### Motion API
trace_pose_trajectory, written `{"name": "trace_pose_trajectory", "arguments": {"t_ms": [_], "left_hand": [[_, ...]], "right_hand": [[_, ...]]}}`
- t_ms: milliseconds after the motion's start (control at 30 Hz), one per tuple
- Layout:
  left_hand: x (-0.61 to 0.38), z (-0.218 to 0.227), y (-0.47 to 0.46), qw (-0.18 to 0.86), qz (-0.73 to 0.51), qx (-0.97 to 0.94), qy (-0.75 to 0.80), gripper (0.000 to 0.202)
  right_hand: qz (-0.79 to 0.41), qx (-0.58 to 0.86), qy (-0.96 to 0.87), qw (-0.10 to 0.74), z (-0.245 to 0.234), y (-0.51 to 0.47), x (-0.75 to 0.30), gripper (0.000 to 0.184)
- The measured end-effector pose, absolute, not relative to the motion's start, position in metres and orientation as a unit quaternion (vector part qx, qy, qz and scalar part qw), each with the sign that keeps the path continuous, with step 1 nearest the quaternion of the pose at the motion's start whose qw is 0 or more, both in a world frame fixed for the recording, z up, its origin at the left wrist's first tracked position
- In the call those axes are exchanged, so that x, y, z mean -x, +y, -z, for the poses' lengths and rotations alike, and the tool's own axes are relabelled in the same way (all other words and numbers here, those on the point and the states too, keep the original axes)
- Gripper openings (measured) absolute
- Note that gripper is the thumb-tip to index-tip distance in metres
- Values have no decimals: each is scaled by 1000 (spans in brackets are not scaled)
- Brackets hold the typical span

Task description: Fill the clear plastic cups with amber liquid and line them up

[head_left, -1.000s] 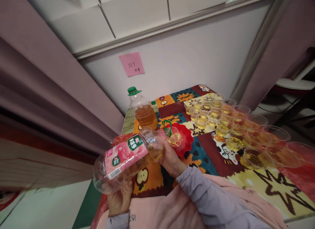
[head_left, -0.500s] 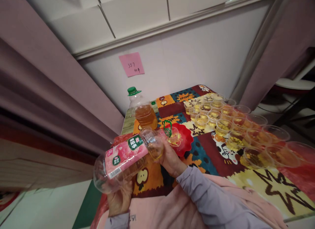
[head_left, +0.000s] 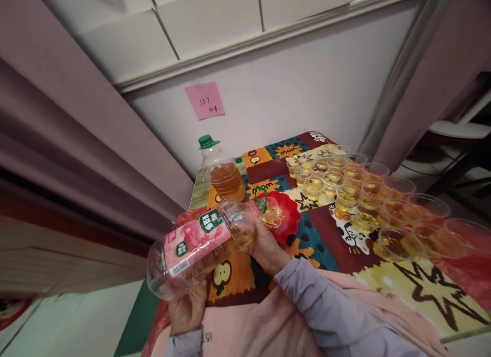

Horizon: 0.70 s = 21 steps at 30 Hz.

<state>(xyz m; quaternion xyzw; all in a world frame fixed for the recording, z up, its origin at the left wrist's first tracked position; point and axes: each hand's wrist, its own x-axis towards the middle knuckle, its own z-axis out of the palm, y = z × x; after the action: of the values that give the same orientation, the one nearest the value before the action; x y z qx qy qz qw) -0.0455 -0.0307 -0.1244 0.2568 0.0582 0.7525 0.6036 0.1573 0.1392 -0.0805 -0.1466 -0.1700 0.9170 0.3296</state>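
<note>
The bottle [head_left: 197, 242] lies tilted between both hands, above the front edge of the table, its neck aimed toward a clear cup [head_left: 272, 209] at the red plate [head_left: 290, 220]. The right hand [head_left: 268, 248] is closed around the neck end; the left hand [head_left: 187, 307] grips it from below near the base, some of its fingers hidden behind the plastic. On the bottle's pink label [head_left: 197, 240] are white Chinese characters on green patches, too small to read surely, and a barcode. The pink note [head_left: 205, 100] on the wall reads "357" above smaller handwritten characters, and the tablecloth [head_left: 322, 239] repeats "mom". The bottle is clear, ribbed plastic, with amber liquid gathered toward its shoulder and a green handle [head_left: 261, 194] at the neck. Beyond it stands a second bottle [head_left: 227, 182], green-capped and partly filled with amber liquid.
</note>
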Motion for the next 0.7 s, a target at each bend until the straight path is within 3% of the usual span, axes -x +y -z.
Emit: {"name": "trace_pose_trajectory", "arguments": {"t_ms": [700], "left_hand": [[46, 120, -31, 600, -752, -256, 90, 63]], "right_hand": [[-916, 143, -179, 330, 82, 139, -157, 52]]}}
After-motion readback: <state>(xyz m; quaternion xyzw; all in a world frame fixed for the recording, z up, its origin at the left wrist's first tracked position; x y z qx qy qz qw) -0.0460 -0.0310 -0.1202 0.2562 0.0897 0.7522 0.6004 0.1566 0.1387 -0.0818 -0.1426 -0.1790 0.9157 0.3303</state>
